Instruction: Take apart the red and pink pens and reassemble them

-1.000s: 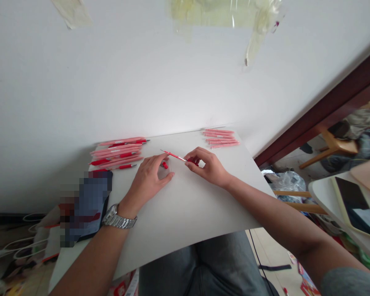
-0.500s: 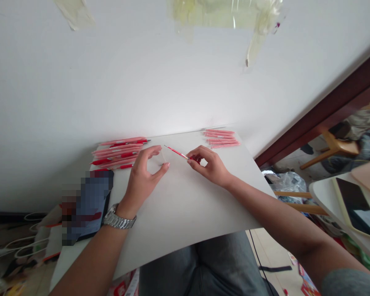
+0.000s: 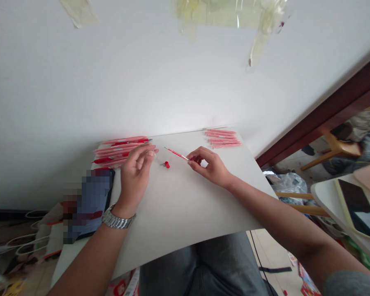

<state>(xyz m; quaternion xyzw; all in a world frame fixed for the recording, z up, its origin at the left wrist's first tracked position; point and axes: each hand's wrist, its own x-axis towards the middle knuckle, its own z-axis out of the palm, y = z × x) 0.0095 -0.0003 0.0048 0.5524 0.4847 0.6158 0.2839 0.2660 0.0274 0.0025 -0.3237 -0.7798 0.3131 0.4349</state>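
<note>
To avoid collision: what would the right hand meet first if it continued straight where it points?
Probably the left hand, touched first by the red refill held in the right hand, though depth is unclear.

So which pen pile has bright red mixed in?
The left pile, nearest the left hand: red among pink. The right pile looks all pink.

Slim red rod (image 3: pixel 176 153), whitish toward one end. Small red cylindrical piece (image 3: pixel 167 165), dark-tipped. Slender pale-pink pens (image 3: pixel 120 148), glossy red pens (image 3: pixel 101 160) mixed in. Second group, slender pink sticks (image 3: pixel 221 136): all pink. Plain white tabletop (image 3: pixel 179 205). White wall (image 3: pixel 142 82), translucent yellowish tape (image 3: pixel 216 14). Silver metal-link wristwatch (image 3: pixel 117 220). Faded grey-blue denim trousers (image 3: pixel 200 263).
</note>
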